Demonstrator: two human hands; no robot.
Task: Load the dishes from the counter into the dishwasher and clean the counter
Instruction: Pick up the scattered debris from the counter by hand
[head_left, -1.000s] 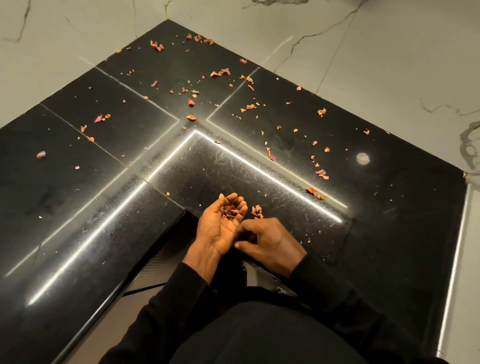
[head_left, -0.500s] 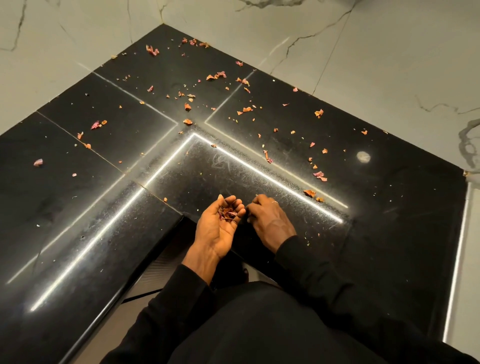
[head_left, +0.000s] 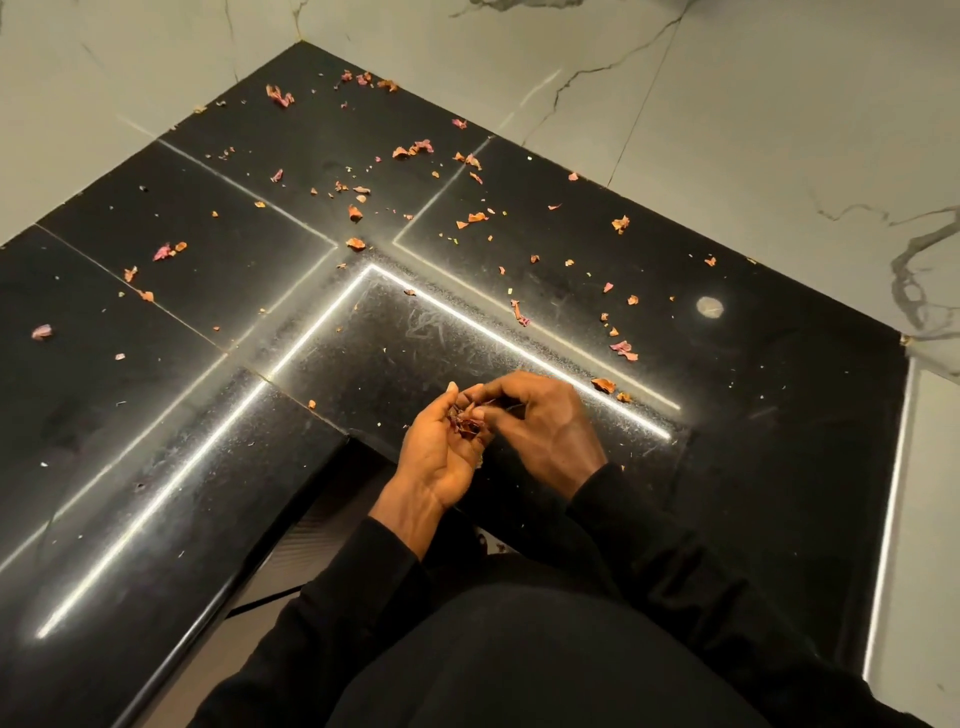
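The scraps (head_left: 467, 423) picked so far lie in the cupped left hand (head_left: 439, 457), its fingers curled up round them, just over the counter (head_left: 779, 415) edge. The right hand (head_left: 545, 426) is no more down on the counter as 0.5 s ago. It is over the left palm, fingertips bunched together at the pile; whether a piece is between them I cannot tell. The small heap beside the hands is gone, i.e. one more pick is done. Many loose bits (head_left: 602, 385) wait farther back.
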